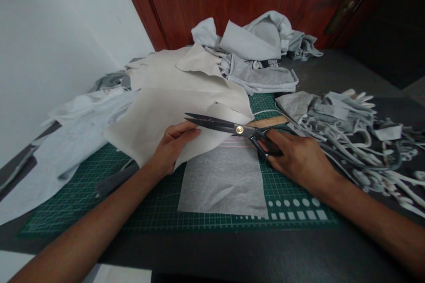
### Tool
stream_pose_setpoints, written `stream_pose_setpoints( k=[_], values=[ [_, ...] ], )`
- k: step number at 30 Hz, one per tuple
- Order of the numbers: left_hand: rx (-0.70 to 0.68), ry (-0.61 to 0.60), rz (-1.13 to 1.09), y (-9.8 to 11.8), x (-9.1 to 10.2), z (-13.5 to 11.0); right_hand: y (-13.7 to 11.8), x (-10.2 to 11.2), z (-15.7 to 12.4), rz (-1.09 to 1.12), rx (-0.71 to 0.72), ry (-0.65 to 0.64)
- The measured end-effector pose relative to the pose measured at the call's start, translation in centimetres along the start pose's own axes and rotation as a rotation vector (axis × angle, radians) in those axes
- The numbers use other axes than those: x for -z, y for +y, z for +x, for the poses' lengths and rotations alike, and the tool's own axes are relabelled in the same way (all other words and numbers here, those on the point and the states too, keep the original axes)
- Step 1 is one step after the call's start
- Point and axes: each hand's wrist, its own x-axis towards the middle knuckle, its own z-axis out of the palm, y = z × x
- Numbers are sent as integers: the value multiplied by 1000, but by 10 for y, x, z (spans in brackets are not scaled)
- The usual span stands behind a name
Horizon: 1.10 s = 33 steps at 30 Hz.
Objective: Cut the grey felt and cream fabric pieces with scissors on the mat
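A pair of black scissors [239, 130] with a brass pivot is gripped by its handles in my right hand [299, 159]. Its blades point left and lie slightly apart over a large cream piece of fabric [159, 110]. My left hand [175, 143] pinches the near edge of that fabric, close below the blade tips. Beneath, a grey rectangle of fabric [222, 181] lies flat on the green cutting mat [149, 203]. A wooden ruler [268, 121] shows partly behind the scissors.
Crumpled grey and white fabric [259, 40] is heaped at the back by the red-brown door [212, 0]. Fabric scraps and cords [352, 128] pile up on the right. White fabric [73, 137] spreads on the left beside the white wall [66, 22].
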Motion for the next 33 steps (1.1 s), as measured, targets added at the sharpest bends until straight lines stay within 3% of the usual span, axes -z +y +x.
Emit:
stream_pose_setpoints(
  k=[7,20,33],
  values=[
    [13,59,-18,-1,-1,1,-10,0,0,-54,-44,-14],
    [26,-32,-35,0,0,0,-1,5,3,31,-25,-13],
    [44,30,-72,3,-4,0,-12,0,1,-107,-37,34]
  ],
)
